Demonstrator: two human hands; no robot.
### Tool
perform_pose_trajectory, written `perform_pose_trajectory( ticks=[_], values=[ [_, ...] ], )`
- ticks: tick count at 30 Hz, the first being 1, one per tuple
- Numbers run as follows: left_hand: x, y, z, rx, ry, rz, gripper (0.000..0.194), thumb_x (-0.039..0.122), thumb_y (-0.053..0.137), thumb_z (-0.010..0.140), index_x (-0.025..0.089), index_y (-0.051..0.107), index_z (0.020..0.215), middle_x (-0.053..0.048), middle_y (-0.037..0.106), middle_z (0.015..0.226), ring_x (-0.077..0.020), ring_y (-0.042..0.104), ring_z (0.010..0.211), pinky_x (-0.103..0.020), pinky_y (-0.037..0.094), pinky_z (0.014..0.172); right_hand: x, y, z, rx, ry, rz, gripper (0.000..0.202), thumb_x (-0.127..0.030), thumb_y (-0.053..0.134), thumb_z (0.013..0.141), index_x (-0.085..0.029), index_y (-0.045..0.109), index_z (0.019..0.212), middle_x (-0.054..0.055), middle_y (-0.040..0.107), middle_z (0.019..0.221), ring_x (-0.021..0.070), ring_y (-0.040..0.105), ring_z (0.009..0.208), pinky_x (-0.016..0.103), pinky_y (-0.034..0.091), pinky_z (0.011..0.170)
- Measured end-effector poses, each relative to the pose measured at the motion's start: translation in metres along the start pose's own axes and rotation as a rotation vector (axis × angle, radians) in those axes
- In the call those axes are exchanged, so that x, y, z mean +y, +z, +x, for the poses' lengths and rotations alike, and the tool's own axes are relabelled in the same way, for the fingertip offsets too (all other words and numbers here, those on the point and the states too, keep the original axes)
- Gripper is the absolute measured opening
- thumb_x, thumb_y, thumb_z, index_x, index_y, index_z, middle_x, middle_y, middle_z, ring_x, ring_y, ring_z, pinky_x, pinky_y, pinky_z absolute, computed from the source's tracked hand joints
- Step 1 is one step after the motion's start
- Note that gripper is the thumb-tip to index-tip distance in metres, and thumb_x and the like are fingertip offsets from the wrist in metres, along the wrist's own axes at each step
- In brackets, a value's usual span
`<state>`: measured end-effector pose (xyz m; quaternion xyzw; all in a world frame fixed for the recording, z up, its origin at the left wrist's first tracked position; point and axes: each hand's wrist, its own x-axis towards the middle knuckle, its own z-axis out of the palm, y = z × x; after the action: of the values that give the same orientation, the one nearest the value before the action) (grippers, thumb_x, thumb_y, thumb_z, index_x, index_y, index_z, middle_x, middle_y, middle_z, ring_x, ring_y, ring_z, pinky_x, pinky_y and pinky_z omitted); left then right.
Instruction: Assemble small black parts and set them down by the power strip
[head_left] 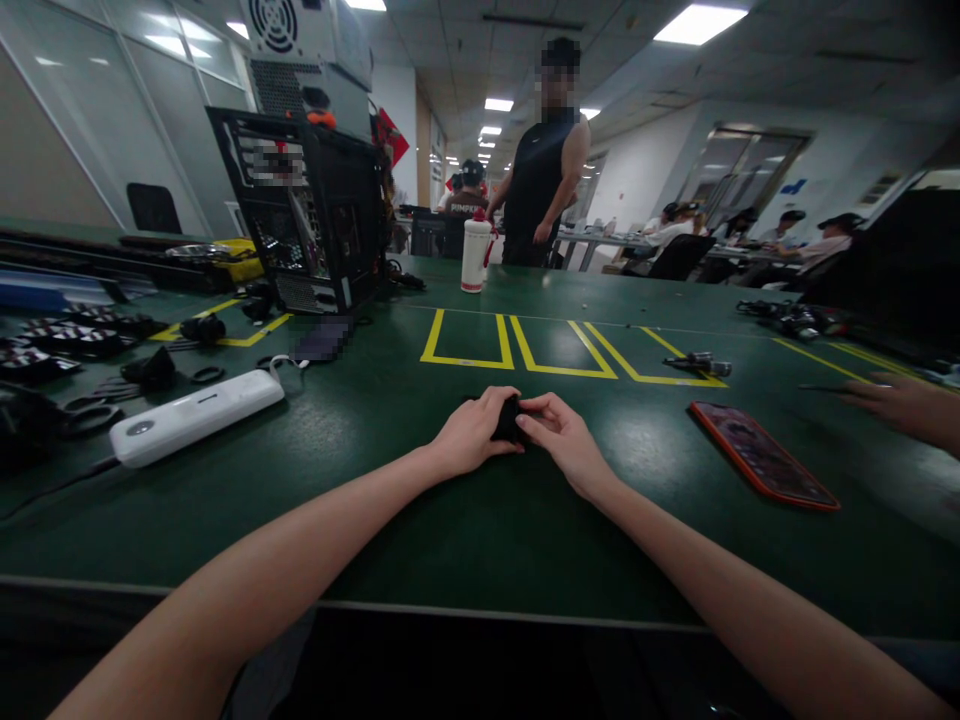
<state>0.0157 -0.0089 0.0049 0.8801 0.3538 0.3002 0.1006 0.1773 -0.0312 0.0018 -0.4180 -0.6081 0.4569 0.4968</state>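
A small black part is between my two hands, low over the green table; its exact kind cannot be made out. My left hand wraps round it from the left, thumb below and fingers above. From the right, my right hand pinches its near side between thumb and fingertips. Much of the part is hidden by my fingers. Yellow tape outlines mark the table just beyond my hands.
On the left are a white power strip, black parts and an open computer case. A white bottle stands behind. To the right lie an orange-edged phone, a dark metal tool and another person's hand. A person stands beyond.
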Motion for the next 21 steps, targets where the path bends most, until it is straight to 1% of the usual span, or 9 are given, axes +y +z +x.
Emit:
perform_pose_trajectory(
  ticks=[2, 5, 8, 12, 14, 18, 21],
  values=[
    [-0.0005, 0.0004, 0.0001, -0.002, -0.001, -0.006, 0.065, 0.038, 0.064, 0.066, 0.020, 0.029, 0.117, -0.009, 0.045, 0.115, -0.0240, 0.054, 0.093, -0.039, 0.044, 0.077, 0.0020, -0.0010, 0.0020, 0.010, 0.033, -0.010, 0.027, -0.031, 0.060, 0.070, -0.022, 0.053, 0.094, 0.002, 0.058, 0.097, 0.0167, 0.054, 0.096, 0.037, 0.041, 0.088],
    [-0.0013, 0.0011, 0.0003, 0.001, 0.007, -0.008, 0.065, 0.039, 0.064, 0.066, 0.020, 0.029, 0.117, -0.009, 0.045, 0.115, -0.0242, 0.052, 0.095, -0.039, 0.044, 0.077, 0.0019, -0.0025, 0.0021, -0.037, 0.075, -0.023, 0.032, -0.031, 0.057, 0.072, -0.022, 0.052, 0.102, 0.004, 0.056, 0.105, 0.0174, 0.053, 0.100, 0.038, 0.039, 0.091],
    [-0.0010, 0.0006, 0.0002, 0.002, 0.008, 0.000, 0.064, 0.039, 0.063, 0.067, 0.019, 0.029, 0.117, -0.010, 0.045, 0.115, -0.0244, 0.052, 0.095, -0.039, 0.044, 0.076, -0.0006, -0.0027, -0.0009, -0.084, 0.047, 0.001, 0.029, -0.028, 0.057, 0.072, -0.023, 0.053, 0.100, 0.003, 0.057, 0.105, 0.0171, 0.053, 0.101, 0.037, 0.038, 0.093],
    [0.0004, -0.0011, -0.0003, -0.006, 0.012, 0.009, 0.061, 0.039, 0.062, 0.068, 0.019, 0.030, 0.116, -0.010, 0.045, 0.115, -0.0248, 0.053, 0.094, -0.038, 0.044, 0.076, -0.0021, -0.0016, -0.0044, -0.102, -0.002, 0.053, 0.030, -0.023, 0.062, 0.068, -0.023, 0.052, 0.096, 0.002, 0.057, 0.103, 0.0163, 0.053, 0.102, 0.035, 0.039, 0.092],
    [0.0006, -0.0011, -0.0002, -0.002, 0.009, 0.011, 0.062, 0.039, 0.062, 0.068, 0.019, 0.029, 0.116, -0.010, 0.045, 0.115, -0.0251, 0.053, 0.095, -0.038, 0.044, 0.076, -0.0013, -0.0012, -0.0045, -0.089, -0.003, 0.055, 0.030, -0.023, 0.063, 0.067, -0.023, 0.052, 0.095, 0.001, 0.057, 0.102, 0.0162, 0.054, 0.100, 0.035, 0.040, 0.091],
    [-0.0003, 0.0004, 0.0002, 0.000, 0.009, 0.011, 0.064, 0.039, 0.063, 0.067, 0.019, 0.029, 0.117, -0.010, 0.045, 0.115, -0.0251, 0.052, 0.095, -0.038, 0.044, 0.078, 0.0009, -0.0005, -0.0020, -0.042, 0.027, 0.036, 0.023, -0.030, 0.059, 0.071, -0.022, 0.053, 0.092, 0.001, 0.058, 0.097, 0.0161, 0.055, 0.094, 0.037, 0.042, 0.088],
    [-0.0014, 0.0016, 0.0006, -0.001, 0.011, 0.011, 0.064, 0.040, 0.063, 0.067, 0.019, 0.029, 0.117, -0.009, 0.045, 0.115, -0.0247, 0.053, 0.095, -0.038, 0.044, 0.078, 0.0019, -0.0001, 0.0004, -0.009, 0.030, 0.019, 0.023, -0.031, 0.059, 0.071, -0.023, 0.053, 0.091, 0.001, 0.058, 0.094, 0.0165, 0.055, 0.094, 0.038, 0.042, 0.087]
  ],
)
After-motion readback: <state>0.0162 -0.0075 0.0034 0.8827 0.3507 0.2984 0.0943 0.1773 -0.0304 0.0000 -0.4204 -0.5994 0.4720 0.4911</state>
